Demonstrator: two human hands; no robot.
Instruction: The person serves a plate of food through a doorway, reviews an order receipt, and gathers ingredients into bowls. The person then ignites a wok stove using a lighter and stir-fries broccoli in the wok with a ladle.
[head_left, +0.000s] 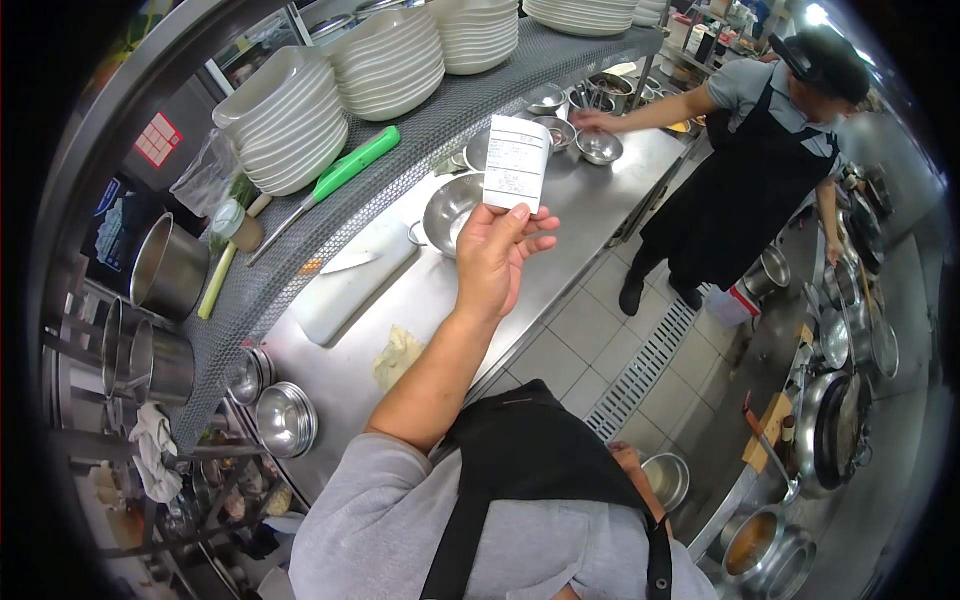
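Observation:
My left hand (pixel 500 250) is raised over the steel counter. Its thumb and fingers pinch the lower edge of a white order slip (pixel 516 162), printed with dark lines of text too small to read. Behind the slip, a steel mixing bowl (pixel 447 215) is partly covered by it and by the hand. To the left lies a white cutting board (pixel 345 285) with a knife (pixel 350 262) on it. My right hand (pixel 625 458) shows only in part beside my black apron, low on the right; its fingers are mostly hidden. A steel pot (pixel 668 482) is close to it.
Stacked white bowls (pixel 390 75) and a green-handled tool (pixel 350 165) rest on the mesh-covered shelf. A co-worker (pixel 745 170) stands at the far right, one hand reaching toward a small steel bowl (pixel 600 147). Woks (pixel 830 430) line the right side; a drain grate (pixel 640 375) runs along the floor.

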